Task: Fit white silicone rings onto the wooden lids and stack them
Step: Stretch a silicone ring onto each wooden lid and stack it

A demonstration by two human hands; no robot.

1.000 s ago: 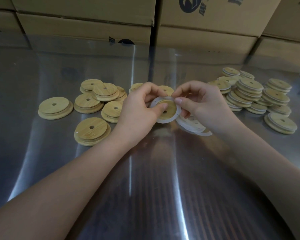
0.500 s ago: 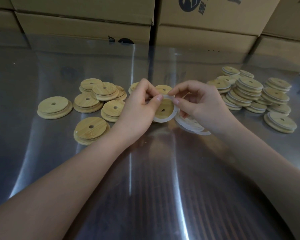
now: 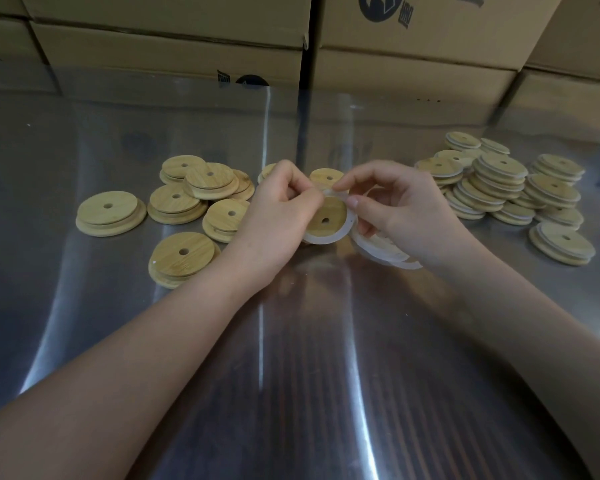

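Observation:
A round wooden lid (image 3: 328, 216) with a centre hole is held tilted above the table between both hands. A white silicone ring (image 3: 321, 240) runs around its rim. My left hand (image 3: 278, 216) grips the lid's left edge, its fingers curled at the top of the ring. My right hand (image 3: 395, 206) pinches the ring at the lid's upper right edge. Loose white rings (image 3: 381, 251) lie on the table under my right hand. Bare wooden lids (image 3: 187, 202) lie scattered at the left. Lids with rings fitted (image 3: 499, 188) stand in stacks at the right.
The work surface is a shiny steel table (image 3: 309, 358) with glare streaks. Cardboard boxes (image 3: 413, 46) form a wall along its far edge. One single lid (image 3: 110, 213) lies furthest left, and another ringed lid (image 3: 561, 242) lies apart at the right.
The lid has tipped more upright and turned in my hands. My left fingers have moved up to the top of the ring, close to my right fingertips.

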